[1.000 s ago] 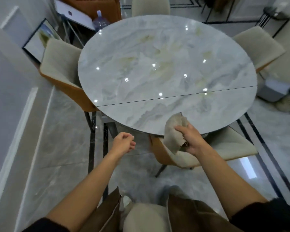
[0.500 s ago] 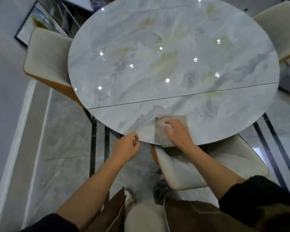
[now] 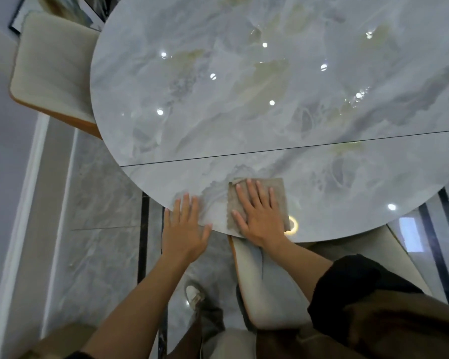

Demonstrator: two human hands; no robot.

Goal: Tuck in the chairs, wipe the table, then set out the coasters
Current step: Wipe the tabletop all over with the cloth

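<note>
The round marble table [image 3: 244, 112] fills the upper view, with a thin seam running across it. A beige cloth [image 3: 278, 193] lies flat on the table's near edge. My right hand [image 3: 257, 216] presses flat on the cloth, fingers spread. My left hand [image 3: 184, 229] rests flat on the table's rim just left of the cloth, fingers apart, holding nothing. A cream chair [image 3: 270, 286] is tucked under the near edge below my right arm. Another cream chair [image 3: 52, 73] sits tucked at the table's left. No coasters are visible.
My shoe [image 3: 195, 294] stands on the glossy marble floor [image 3: 101, 203] left of the near chair. A white wall [image 3: 5, 151] runs along the left. A framed picture [image 3: 62, 9] leans behind the left chair.
The cloth went from bunched in my right hand above the edge to spread flat on the table. My left hand opened from a fist and landed on the rim. The view moved closer.
</note>
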